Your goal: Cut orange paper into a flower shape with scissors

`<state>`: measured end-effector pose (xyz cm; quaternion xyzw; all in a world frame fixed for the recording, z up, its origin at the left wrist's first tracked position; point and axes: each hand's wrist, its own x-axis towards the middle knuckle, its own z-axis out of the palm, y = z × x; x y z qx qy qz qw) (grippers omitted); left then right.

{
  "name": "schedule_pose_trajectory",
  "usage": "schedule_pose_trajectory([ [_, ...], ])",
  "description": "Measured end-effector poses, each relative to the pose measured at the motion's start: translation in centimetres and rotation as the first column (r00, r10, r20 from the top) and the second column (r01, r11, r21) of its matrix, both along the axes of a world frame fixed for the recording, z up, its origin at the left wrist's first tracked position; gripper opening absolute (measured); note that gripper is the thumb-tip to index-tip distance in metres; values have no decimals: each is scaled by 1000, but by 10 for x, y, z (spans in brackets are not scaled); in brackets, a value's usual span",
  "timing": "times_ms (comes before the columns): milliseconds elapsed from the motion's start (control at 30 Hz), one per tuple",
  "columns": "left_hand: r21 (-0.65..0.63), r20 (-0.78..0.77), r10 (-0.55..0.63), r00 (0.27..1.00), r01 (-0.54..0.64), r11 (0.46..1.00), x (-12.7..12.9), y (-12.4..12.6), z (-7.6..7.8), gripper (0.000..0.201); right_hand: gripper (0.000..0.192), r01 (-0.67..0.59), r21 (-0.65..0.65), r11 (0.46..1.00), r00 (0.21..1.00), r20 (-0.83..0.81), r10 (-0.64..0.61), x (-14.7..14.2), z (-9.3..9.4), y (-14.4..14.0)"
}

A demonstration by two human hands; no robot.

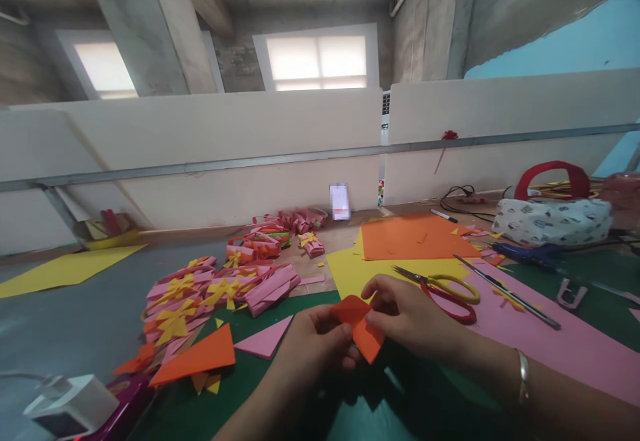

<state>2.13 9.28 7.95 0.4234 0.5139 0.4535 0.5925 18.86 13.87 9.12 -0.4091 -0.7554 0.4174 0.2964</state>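
Between my two hands is a small folded piece of orange paper (pixel 369 335), held above the dark green mat (pixel 310 304). My left hand (pixel 320 341) pinches its left side with thumb and fingers. On the upper right edge, my right hand (pixel 400 307) grips it between thumb and forefinger. Just behind my right hand lie scissors (pixel 453 294) with one red and one yellow handle. A pink paper triangle (pixel 265 337) rests left of my left hand, and a larger folded orange piece (pixel 203 354) lies beyond it.
Pink paper rolls (pixel 273 287) with yellow paper flowers (pixel 175 321) heap at left. Orange sheet (pixel 415 237), yellow sheet (pixel 345 267) and pink sheet (pixel 575 347) lie at right, near a glue gun (pixel 530 253) and patterned bag (pixel 550 221). A white charger (pixel 75 404) sits front left.
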Motion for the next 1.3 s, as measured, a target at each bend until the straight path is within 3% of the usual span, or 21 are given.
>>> schedule_pose_trajectory([
  [100, -30, -12, 4, 1000, -4, 1000, -1, 0, 4, 28, 16, -8, -135, 991, 1000, -13, 6, -1, 1, 1],
  [233, -84, -34, -104, 994, 101, 991, -4, -1, 5, 38, 24, -5, -127, 992, 1000, -30, 1, -1, 7, 0],
  [400, -98, -82, -310, 947, 301, 948, -6, -3, 2, 35, 35, -113, 36, 993, 993, 50, 111, 0, 3, -3],
  [533, -72, -95, -320, 943, 314, 947, -6, -4, -3, 34, 39, -111, 250, 962, 987, 138, 78, -1, -2, -6],
  [633, -56, -16, -309, 951, 307, 950, -8, -4, -5, 34, 32, -165, 46, 985, 985, -47, 168, -2, 3, -8],
  [733, -20, 173, -330, 928, 339, 941, -9, -5, -4, 38, 25, -206, -207, 956, 956, -250, 151, -2, 10, -7],
  [833, -35, 120, -284, 951, 290, 956, -9, -3, -3, 38, 19, -185, -235, 954, 953, -281, 115, -2, 13, -4],
  [1000, -69, 62, -69, 996, 73, 995, -10, 3, -5, 39, 16, -76, -194, 978, 984, -170, 43, 0, 15, -1],
  [1067, -88, 64, -39, 997, 45, 995, -10, 4, -4, 38, 11, -78, -189, 979, 991, -118, 56, 0, 14, -2],
  [1200, -122, 73, -36, 997, 45, 992, -7, 0, 1, 40, 23, -124, -226, 966, 991, -86, 107, -2, 9, -6],
  [1233, -128, 65, -24, 998, 32, 991, -6, -1, 2, 38, 23, -136, -208, 969, 990, -60, 126, -3, 9, -6],
  [1300, -128, 41, 4, 999, 1, 992, -4, -2, 5, 29, 23, -143, -70, 987, 978, 144, 152, -2, 11, -3],
])
